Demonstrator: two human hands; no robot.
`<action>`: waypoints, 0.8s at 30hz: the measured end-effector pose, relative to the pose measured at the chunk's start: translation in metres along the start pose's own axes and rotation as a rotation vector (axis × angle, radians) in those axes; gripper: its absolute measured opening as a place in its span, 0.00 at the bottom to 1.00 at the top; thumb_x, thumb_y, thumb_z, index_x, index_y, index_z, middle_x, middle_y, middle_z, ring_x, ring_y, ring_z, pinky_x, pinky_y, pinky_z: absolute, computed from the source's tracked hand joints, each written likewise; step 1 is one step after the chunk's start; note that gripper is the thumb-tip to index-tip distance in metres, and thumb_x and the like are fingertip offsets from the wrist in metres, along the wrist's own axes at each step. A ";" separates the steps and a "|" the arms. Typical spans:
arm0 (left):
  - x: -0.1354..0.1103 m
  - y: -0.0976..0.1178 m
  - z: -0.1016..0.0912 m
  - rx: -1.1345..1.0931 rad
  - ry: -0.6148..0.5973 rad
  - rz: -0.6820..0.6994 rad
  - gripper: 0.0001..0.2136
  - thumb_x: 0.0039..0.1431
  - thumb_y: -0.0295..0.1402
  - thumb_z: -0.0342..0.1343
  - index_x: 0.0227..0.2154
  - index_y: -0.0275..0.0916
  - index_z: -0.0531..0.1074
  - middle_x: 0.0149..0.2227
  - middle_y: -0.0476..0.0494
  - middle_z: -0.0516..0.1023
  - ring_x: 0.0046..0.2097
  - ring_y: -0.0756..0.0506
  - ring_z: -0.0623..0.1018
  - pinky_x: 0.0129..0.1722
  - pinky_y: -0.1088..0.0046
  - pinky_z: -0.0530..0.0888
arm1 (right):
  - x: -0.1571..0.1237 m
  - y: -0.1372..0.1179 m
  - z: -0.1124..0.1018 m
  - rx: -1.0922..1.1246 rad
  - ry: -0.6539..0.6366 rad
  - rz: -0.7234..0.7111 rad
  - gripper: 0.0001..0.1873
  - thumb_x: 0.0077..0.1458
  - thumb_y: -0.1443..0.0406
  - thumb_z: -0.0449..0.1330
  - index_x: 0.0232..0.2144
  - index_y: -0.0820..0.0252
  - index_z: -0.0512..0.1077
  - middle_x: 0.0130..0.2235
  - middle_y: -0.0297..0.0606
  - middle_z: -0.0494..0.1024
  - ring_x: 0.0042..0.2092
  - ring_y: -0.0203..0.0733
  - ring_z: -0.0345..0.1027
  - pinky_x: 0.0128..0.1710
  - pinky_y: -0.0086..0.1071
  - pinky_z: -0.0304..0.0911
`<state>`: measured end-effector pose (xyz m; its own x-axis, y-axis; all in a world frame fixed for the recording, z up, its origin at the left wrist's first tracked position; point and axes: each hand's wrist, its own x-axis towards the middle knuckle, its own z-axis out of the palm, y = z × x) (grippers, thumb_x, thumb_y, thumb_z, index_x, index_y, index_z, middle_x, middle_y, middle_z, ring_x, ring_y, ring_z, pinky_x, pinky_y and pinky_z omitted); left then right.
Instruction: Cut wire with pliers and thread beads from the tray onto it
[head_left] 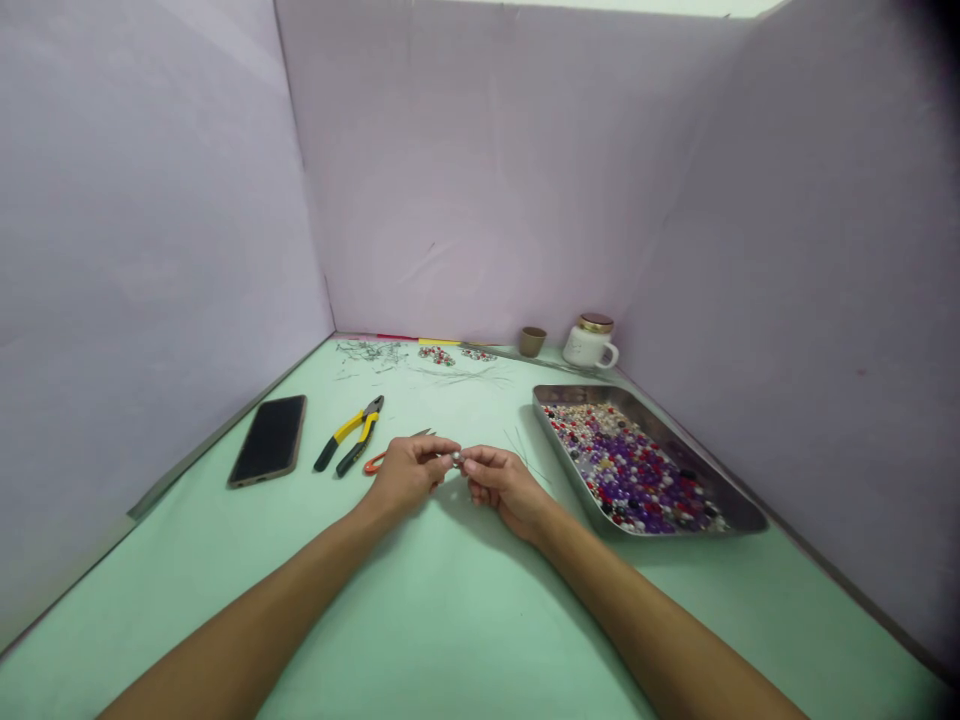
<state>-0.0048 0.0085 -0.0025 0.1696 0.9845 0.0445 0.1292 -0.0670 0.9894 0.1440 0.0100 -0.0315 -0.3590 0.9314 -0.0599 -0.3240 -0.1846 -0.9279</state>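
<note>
So the thing in hand is a tiny bead piece [456,456], roundish and whitish with a bit of a shine on top, plus a darker greyish bit just under it. It's super small here, so I honestly can't make out a hole or whether any wire runs through it. It's right where the two hands meet, in front of the person, above the pale green desk [450,620].

Left hand [409,478] has thumb and index finger closed in on it from one side, and the right hand [506,488] is pinching at it from the other, thumb against index, remaining fingers curled under. Fingertips are basically touching around it, so most of it is covered.

Just beyond the left hand there's a pair of orange-handled scissors [373,464], partly hidden, with yellow-and-black pliers [351,436] to the left of those. Over on the right, a metal tray [724,488] holds loads of loose beads [637,465]: purple, red, white, black, some golden-ish.
</note>
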 end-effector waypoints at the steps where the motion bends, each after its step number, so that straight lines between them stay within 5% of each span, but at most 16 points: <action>1: 0.000 -0.001 0.000 -0.017 -0.010 0.000 0.09 0.40 0.30 0.54 0.27 0.32 0.73 0.15 0.53 0.65 0.18 0.54 0.62 0.20 0.77 0.60 | 0.000 0.000 0.000 0.007 -0.002 0.003 0.08 0.38 0.65 0.63 0.26 0.62 0.71 0.22 0.29 0.65 0.19 0.26 0.54 0.19 0.24 0.51; 10: 0.001 -0.004 -0.002 -0.172 -0.062 -0.022 0.07 0.41 0.29 0.56 0.26 0.32 0.70 0.17 0.52 0.68 0.19 0.54 0.66 0.23 0.76 0.64 | 0.002 0.002 -0.003 0.035 -0.007 0.008 0.10 0.37 0.66 0.63 0.27 0.60 0.70 0.22 0.27 0.65 0.19 0.26 0.56 0.19 0.23 0.53; 17: -0.001 0.001 -0.001 -0.127 -0.069 -0.025 0.06 0.42 0.28 0.55 0.25 0.32 0.70 0.16 0.53 0.67 0.19 0.54 0.66 0.22 0.76 0.64 | 0.001 0.001 -0.003 -0.159 0.013 -0.076 0.10 0.44 0.59 0.59 0.24 0.61 0.69 0.16 0.27 0.63 0.17 0.27 0.54 0.18 0.24 0.52; 24: -0.001 0.000 0.001 -0.183 0.028 -0.002 0.14 0.41 0.29 0.55 0.35 0.33 0.67 0.27 0.48 0.71 0.21 0.54 0.67 0.21 0.76 0.65 | 0.001 0.000 -0.003 0.029 0.014 -0.037 0.09 0.42 0.61 0.61 0.25 0.61 0.69 0.25 0.29 0.66 0.21 0.26 0.55 0.20 0.24 0.56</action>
<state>-0.0040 0.0074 -0.0027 0.1420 0.9889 0.0443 -0.0513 -0.0373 0.9980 0.1459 0.0118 -0.0326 -0.3339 0.9421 -0.0317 -0.3621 -0.1592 -0.9184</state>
